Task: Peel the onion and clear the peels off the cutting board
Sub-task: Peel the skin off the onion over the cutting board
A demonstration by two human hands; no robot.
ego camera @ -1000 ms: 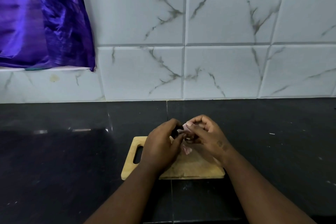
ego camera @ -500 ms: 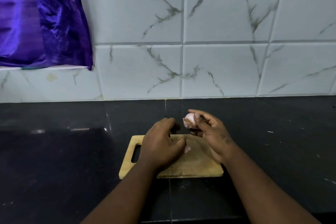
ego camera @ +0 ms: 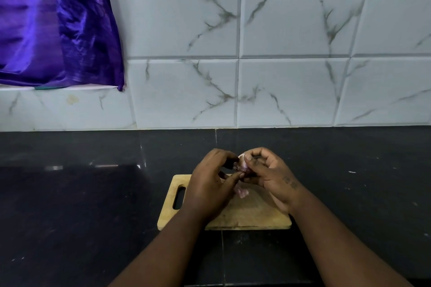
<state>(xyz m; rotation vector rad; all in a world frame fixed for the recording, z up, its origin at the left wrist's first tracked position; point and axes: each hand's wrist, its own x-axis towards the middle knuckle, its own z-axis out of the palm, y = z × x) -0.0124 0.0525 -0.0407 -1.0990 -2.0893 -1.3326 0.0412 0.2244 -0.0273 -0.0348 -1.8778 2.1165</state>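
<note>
A small pale pink onion [ego camera: 242, 162] is held above the far edge of a wooden cutting board [ego camera: 254, 214]. My right hand [ego camera: 268, 176] grips it with the thumb on top. My left hand [ego camera: 211, 184] meets it from the left, its fingertips pinching at the onion's lower side where a bit of skin shows. Most of the onion is hidden by the fingers. A crumpled piece of pink peel [ego camera: 241, 192] lies on the board just below the hands.
The board, with a handle slot [ego camera: 179, 197] at its left end, rests on a black stone counter [ego camera: 81, 205]. A white marbled tile wall [ego camera: 233, 53] rises behind. A purple curtain [ego camera: 53, 23] hangs at the upper left.
Half a second ago my left hand rested lower on the board, apart from the onion. It has risen and closed in on the onion again. The peel piece stays on the board.
</note>
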